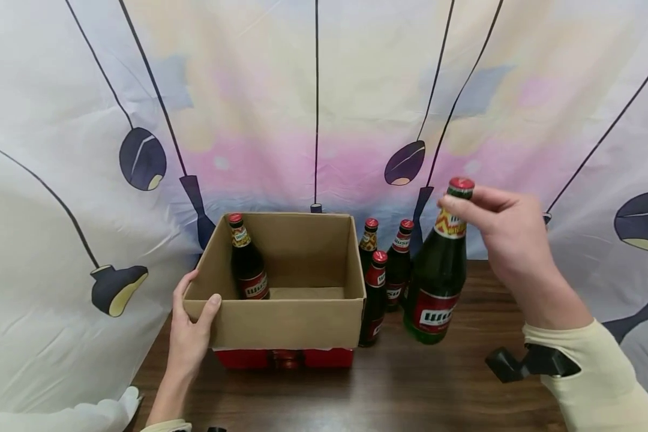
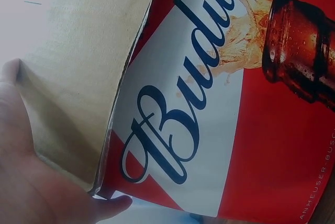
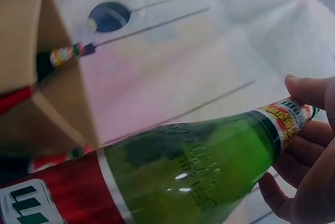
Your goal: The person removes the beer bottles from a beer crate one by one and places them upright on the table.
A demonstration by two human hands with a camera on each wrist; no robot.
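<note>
My right hand grips a green beer bottle by its neck, just below the red cap. The bottle hangs tilted to the right of the box, and its red label and green glass fill much of the right wrist view. My left hand holds the front left corner of an open cardboard box, thumb on the front flap. Inside the box, one beer bottle stands in the back left part. In the left wrist view, the box's printed side shows red and white lettering.
Close against the box's right side stand three more capped bottles on the dark wooden table. A patterned cloth with printed lamps hangs behind the table. White fabric lies at the lower left.
</note>
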